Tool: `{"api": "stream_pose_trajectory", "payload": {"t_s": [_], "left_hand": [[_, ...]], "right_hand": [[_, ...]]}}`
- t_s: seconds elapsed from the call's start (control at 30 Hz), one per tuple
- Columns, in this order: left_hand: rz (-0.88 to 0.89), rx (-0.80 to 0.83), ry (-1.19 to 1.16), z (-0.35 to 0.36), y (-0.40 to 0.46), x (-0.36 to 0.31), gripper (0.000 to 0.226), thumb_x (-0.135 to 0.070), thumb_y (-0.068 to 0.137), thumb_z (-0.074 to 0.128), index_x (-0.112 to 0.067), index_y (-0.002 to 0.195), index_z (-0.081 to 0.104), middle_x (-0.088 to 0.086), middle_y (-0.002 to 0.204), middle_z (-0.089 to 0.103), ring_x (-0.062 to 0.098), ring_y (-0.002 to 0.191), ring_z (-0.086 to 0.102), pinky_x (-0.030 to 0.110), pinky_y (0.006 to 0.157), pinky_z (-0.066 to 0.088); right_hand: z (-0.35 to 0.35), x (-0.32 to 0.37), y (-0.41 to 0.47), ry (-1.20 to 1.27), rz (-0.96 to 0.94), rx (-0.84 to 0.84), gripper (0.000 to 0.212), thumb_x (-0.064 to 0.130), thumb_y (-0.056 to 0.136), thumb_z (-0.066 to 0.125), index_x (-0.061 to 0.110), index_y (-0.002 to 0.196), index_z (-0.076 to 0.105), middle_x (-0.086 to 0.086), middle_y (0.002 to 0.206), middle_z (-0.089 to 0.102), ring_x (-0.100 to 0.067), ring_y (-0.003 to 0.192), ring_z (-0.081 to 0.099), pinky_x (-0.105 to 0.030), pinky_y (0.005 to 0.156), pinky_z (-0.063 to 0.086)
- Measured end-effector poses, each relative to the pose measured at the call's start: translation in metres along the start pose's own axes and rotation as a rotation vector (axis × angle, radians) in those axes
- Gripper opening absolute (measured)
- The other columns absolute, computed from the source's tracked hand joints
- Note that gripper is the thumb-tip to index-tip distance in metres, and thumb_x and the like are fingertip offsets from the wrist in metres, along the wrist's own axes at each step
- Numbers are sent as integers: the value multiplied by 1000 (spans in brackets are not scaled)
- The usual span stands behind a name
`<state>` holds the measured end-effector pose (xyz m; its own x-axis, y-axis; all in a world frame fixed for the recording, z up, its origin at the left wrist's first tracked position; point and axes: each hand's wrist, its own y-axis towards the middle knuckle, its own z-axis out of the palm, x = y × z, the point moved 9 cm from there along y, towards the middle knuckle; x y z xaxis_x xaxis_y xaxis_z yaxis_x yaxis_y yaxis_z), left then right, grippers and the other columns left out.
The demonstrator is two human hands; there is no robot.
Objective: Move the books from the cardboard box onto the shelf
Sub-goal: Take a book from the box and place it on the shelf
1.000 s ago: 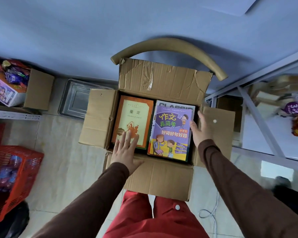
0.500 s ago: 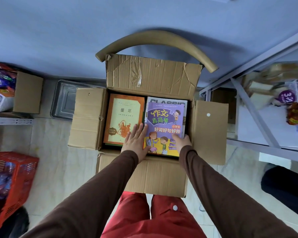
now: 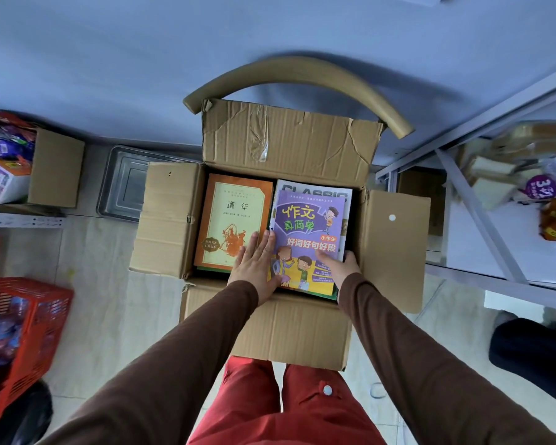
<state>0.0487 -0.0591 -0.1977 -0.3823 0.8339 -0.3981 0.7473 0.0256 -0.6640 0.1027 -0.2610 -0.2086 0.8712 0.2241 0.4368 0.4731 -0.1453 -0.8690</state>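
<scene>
lifting the purple book (image 3: 308,239) out of the cardboard box (image 3: 289,329)

head view: your left hand (image 3: 254,268) lies flat, fingers straight along its left edge; your right hand (image 3: 341,266) pinches the lower right corner. get fingers under both edges, then lift it level toward the shelf (image 3: 495,220) on your right.

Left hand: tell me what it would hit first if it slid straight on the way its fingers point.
The left hand lies flat, fingers pointing toward the cardboard box's creased far flap. Sliding on, it would probably first cross the seam between the orange-bordered cream book and the purple cartoon-cover book; depth is unclear.
</scene>
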Motion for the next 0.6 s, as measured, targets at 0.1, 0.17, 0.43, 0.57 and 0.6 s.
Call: {"api": "stream_pose_trajectory", "payload": {"t_s": [0.1, 0.17, 0.43, 0.57, 0.6], "left_hand": [[1, 5, -13, 0, 1, 0, 101, -53, 93, 54, -25, 156, -19, -7, 167, -16, 14, 151, -23, 38, 123, -8], [2, 2, -25, 1, 2, 0, 103, -54, 91, 55, -25, 156, -19, -7, 167, -16, 13, 150, -25, 38, 122, -9], [6, -234, -322, -22, -1, 3, 92, -49, 85, 66, -22, 158, 19, 4, 161, 31, 20, 150, 21, 44, 121, 23], [-272, -277, -1033, -13, -13, 13, 79, -51, 73, 73, -17, 137, 44, 4, 122, 60, 23, 112, 60, 24, 92, 52], [-319, -235, -1201, -6, -11, 9, 81, -51, 71, 74, -13, 137, 44, 8, 122, 63, 25, 111, 64, 28, 92, 56]], "right_hand": [[0, 4, -8, 26, -126, -3, 51, 9, 80, 80, 3, 121, 51, -17, 121, 67, -31, 109, 64, -41, 99, 51], [6, 10, -12, 58, -192, 46, 51, 5, 81, 78, 5, 124, 52, -13, 115, 68, -27, 102, 65, -40, 96, 53], [0, 17, -9, 123, -221, 153, 48, 2, 84, 75, 10, 127, 58, -7, 111, 71, -23, 97, 67, -22, 78, 58], [-15, 17, -8, 164, -135, 227, 41, 11, 83, 77, 16, 122, 64, -12, 119, 72, -37, 111, 67, -49, 99, 53], [-17, 16, -8, 172, -104, 253, 38, 12, 83, 77, 20, 118, 67, -14, 119, 73, -39, 111, 67, -53, 100, 51]]}}
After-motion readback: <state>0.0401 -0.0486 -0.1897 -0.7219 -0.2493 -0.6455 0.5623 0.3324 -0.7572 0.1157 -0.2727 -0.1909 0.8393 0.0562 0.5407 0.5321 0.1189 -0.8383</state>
